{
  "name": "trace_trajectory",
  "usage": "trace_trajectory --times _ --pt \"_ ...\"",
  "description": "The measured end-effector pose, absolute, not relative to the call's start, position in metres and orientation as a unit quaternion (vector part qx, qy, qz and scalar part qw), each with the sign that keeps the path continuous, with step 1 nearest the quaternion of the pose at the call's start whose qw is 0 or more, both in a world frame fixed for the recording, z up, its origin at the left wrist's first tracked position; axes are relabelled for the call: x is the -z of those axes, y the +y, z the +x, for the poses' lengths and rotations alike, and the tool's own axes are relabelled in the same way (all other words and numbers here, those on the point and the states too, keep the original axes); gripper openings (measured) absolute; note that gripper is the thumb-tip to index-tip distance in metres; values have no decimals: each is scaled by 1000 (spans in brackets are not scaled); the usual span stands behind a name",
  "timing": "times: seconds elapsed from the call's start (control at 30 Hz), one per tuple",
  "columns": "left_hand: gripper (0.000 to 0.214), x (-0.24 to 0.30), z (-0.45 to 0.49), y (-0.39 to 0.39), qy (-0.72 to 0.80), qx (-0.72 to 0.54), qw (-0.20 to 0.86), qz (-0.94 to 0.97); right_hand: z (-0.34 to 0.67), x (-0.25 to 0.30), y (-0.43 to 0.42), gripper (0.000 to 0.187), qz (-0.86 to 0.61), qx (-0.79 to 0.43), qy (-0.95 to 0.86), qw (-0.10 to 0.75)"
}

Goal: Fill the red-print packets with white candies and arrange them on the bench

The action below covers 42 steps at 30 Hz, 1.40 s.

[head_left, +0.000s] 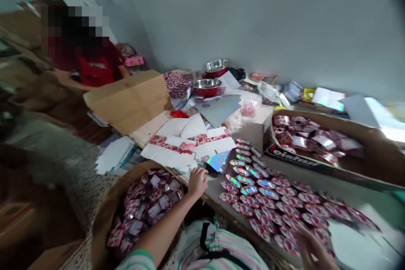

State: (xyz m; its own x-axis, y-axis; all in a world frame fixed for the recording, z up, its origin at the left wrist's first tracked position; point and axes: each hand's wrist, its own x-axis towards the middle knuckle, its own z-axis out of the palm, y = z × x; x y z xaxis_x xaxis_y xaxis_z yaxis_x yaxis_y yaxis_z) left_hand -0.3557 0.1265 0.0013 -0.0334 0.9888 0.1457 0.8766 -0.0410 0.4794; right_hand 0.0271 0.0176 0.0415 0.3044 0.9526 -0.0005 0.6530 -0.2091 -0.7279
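the left hand (pixel 198 182) is at the near edge of the bench (pixel 217 186), fingers bent and directed downward, just beside a dark object (pixel 211 170) and an iridescent sheet (pixel 220 160); its grip is partly closed, and whether it has hold of anything cannot be told. the right hand (pixel 311 248) is at the near right, blurred, over the near end of the oval pieces (pixel 267 194); its fingers look extended, but how far its grip is open, and any content, cannot be told. the oval pieces, pink and red with some shiny faces, lie in close rows on the bench between the hands and a long open box (pixel 316 169) at right, which holds shiny printed items (pixel 322 141). white sheets (pixel 164 156) with red printed strips lie beyond the left hand. a brown carton (pixel 104 209) at near left contains many small printed pieces (pixel 155 202). two red pans (pixel 207 88) with bright metal interiors are on the far side. a co-worker (pixel 98 71) in a red apron is at far left, behind a cardboard flap (pixel 133 99).
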Motion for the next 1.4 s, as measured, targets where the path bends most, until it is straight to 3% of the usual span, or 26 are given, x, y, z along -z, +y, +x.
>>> trace_trajectory --times 0.23,0.47,1.03,1.27,1.4 --pt "40 18 -355 223 508 -88 129 847 4 -48 -60 37 -836 -182 -413 311" --pt "41 13 -373 252 437 -76 119 888 -35 -41 -110 42 -890 -178 -315 279" --pt "36 -75 -390 243 573 -417 58 703 -73 -40 -9 37 -763 -257 -476 354" --pt "34 -147 -385 220 535 -514 54 668 -99 -101 83 41 -680 -239 -527 449" --pt "26 -176 -389 199 509 -555 25 658 -109 -144 115 57 -632 -396 -408 526"
